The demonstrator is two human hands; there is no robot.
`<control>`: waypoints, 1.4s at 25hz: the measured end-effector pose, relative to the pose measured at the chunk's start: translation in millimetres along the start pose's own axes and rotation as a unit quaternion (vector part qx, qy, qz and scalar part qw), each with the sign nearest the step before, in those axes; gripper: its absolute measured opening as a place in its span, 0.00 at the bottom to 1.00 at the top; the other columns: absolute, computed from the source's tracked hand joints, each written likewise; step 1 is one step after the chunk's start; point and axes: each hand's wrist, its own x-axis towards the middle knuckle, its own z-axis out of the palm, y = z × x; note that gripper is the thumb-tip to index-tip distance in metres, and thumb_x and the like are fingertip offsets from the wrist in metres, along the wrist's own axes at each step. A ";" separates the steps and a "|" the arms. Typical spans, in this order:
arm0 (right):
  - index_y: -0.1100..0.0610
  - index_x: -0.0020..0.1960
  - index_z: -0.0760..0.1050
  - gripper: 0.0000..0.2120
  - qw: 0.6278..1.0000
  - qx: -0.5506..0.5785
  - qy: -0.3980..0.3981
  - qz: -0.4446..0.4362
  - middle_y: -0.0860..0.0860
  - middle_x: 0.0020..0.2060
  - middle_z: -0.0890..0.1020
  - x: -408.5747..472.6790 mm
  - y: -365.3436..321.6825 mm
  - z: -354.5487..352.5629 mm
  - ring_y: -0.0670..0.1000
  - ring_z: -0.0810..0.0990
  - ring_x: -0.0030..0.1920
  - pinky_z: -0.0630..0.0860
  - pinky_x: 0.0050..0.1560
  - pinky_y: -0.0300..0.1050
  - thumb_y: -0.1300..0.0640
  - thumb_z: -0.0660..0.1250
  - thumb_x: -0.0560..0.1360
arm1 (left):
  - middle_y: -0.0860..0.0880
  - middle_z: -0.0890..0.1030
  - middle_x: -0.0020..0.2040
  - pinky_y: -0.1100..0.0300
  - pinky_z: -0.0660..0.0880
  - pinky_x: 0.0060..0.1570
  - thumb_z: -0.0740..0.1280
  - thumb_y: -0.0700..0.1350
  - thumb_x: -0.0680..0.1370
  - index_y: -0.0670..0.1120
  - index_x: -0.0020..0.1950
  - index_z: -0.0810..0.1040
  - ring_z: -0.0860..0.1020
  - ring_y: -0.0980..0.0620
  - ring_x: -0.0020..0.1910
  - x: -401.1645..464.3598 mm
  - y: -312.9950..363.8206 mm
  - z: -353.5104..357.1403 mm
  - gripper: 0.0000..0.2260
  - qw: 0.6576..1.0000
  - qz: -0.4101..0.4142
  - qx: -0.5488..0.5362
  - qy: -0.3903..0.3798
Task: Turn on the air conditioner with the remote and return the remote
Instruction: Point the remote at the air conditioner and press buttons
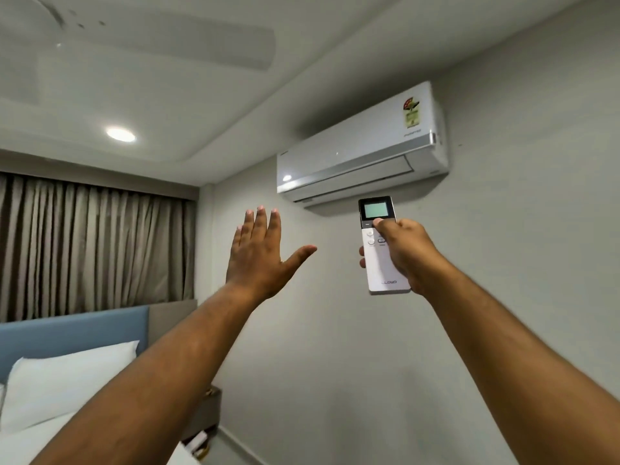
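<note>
The slim white plastic remote with a dark-framed grey screen [382, 245] is held upright in the right hand [407, 255], raised at arm's length so its top end aims at the white wall-mounted air conditioner unit with a silver trim band [362, 146], which sits at about twelve o'clock from the remote, close above it in the frame. The right hand is wrapped around the lower body of the remote, fingers curled behind it and the thumb laid across the front just under the screen, most likely pressing or about to press the power key; holding it low on the body leaves the screen visible and the emitter end clear toward the unit. The long flap on the air conditioner looks shut, so I judge it has not yet started. The left hand [265, 253], at nine o'clock from the remote and well apart from it, is flat and spread wide, palm forward, holding nothing; it seems lifted only for balance or as a gesture. At seven o'clock lie a white pillow [63, 380] and a blue padded headboard [73, 330], under beige pleated curtains [94, 243]. Where the remote belongs is not shown for certain.
</note>
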 end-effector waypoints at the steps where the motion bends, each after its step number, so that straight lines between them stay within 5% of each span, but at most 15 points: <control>1: 0.60 0.47 0.72 0.10 1.000 -0.003 0.006 -0.008 0.56 0.26 0.84 1.2 -6.3 -5.6 0.58 0.83 0.25 0.77 0.23 0.44 0.53 0.62 0.79 | 0.43 0.46 0.79 0.49 0.41 0.73 0.45 0.76 0.70 0.46 0.77 0.44 0.41 0.45 0.77 7.1 7.7 -3.4 0.46 1.000 0.015 0.010 0.014; 15: 0.59 0.49 0.70 0.10 0.999 0.032 0.010 0.014 0.62 0.34 0.82 -3.0 -28.0 -29.6 0.60 0.84 0.27 0.81 0.27 0.50 0.52 0.60 0.81 | 0.42 0.44 0.79 0.51 0.39 0.73 0.42 0.76 0.68 0.46 0.77 0.42 0.40 0.46 0.77 30.1 30.2 -8.9 0.47 0.998 0.025 0.047 0.037; 23: 0.58 0.49 0.67 0.06 1.000 0.001 -0.005 0.022 0.63 0.36 0.82 4.0 -22.9 -22.6 0.61 0.83 0.29 0.81 0.31 0.53 0.60 0.60 0.73 | 0.42 0.44 0.79 0.49 0.40 0.74 0.40 0.77 0.68 0.46 0.77 0.42 0.40 0.45 0.77 23.2 15.9 -1.4 0.48 0.998 0.014 0.055 0.027; 29: 0.61 0.55 0.71 0.07 0.999 0.000 -0.035 0.011 0.62 0.42 0.82 9.6 -14.7 -17.1 0.62 0.85 0.34 0.83 0.38 0.57 0.61 0.62 0.78 | 0.43 0.44 0.79 0.49 0.40 0.73 0.39 0.78 0.67 0.48 0.77 0.43 0.40 0.44 0.77 23.4 6.5 0.4 0.48 0.997 0.013 0.065 0.027; 35: 0.62 0.53 0.73 0.07 1.000 0.017 -0.001 -0.014 0.59 0.39 0.85 8.0 -11.5 -7.8 0.58 0.85 0.31 0.82 0.32 0.50 0.59 0.62 0.78 | 0.43 0.45 0.79 0.47 0.41 0.73 0.39 0.78 0.66 0.48 0.77 0.42 0.42 0.43 0.77 24.9 1.8 -1.1 0.48 0.996 0.000 0.077 0.034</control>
